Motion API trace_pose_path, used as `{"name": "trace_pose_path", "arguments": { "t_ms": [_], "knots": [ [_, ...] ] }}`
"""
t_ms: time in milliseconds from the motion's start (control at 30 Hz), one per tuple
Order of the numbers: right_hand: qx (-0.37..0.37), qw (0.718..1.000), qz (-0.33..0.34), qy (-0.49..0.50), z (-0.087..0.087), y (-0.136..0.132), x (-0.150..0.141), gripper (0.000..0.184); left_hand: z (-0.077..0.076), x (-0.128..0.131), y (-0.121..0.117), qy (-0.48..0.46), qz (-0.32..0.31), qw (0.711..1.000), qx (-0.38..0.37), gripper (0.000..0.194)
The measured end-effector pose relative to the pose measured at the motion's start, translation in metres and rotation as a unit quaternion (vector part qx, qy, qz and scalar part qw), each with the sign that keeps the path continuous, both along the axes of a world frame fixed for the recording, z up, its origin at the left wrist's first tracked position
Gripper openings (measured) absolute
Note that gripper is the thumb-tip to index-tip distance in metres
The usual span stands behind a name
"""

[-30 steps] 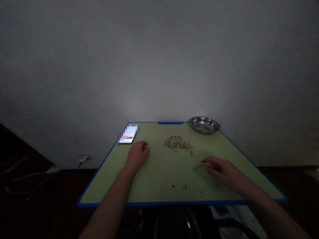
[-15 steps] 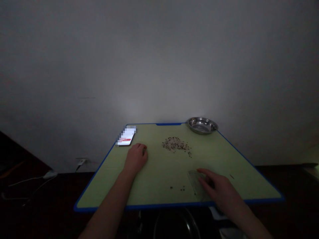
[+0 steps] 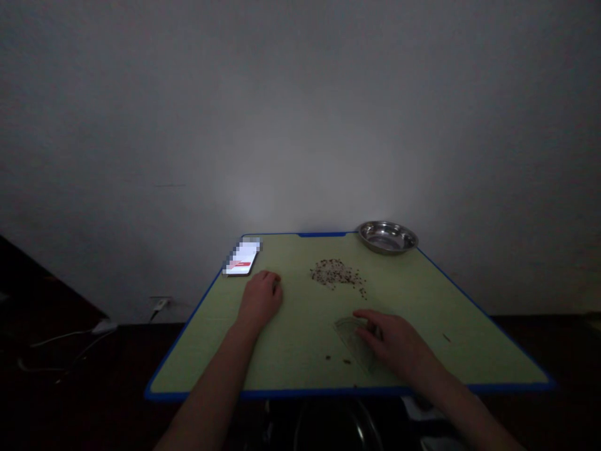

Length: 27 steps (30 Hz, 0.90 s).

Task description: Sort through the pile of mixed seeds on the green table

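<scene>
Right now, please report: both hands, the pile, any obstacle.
Right hand at clear object, grip unclear. Left hand near phone, contents unclear. Pile spread on table. Dark bits beside clear object, possibly in the way.

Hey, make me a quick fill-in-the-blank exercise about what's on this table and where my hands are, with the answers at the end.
1. The green tabletop has a ____ edge.
2. The metal bowl stands at the table's far ____ corner.
3. From your viewpoint, the phone lies to the ____ of the heap of small pieces.
4. The hand with the see-through object at its fingers is your ____ one.

Missing words: blue; right; left; right.
</scene>
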State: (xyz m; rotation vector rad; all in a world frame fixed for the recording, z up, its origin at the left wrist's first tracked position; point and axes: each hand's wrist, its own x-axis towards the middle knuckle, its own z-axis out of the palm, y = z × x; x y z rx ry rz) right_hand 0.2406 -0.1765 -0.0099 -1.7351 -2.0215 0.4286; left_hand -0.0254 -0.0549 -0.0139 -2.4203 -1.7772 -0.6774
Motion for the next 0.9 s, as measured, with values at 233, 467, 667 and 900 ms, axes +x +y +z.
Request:
{"name": "trace_pose_path", "arguments": {
  "t_ms": [233,467,667,900],
  "knots": [
    [0.004,0.990,0.138,0.010,0.021,0.028,-0.013,0.025,-0.001,0.000,0.002,-0.013,0.011,1.000,-0.009,0.024],
    [-0.042,0.975,0.215,0.048,0.019,0.024,-0.025,0.022,-0.001,0.000,0.002,-0.012,0.007,1.000,-0.013,0.024],
    [-0.073,0.970,0.224,0.062,0.019,0.012,-0.023,0.020,-0.001,0.000,0.003,-0.012,0.009,1.000,-0.010,0.024],
    [-0.096,0.965,0.229,0.088,0.018,0.010,-0.021,0.020,0.000,0.001,0.002,-0.011,0.015,1.000,-0.016,0.025]
  ]
}}
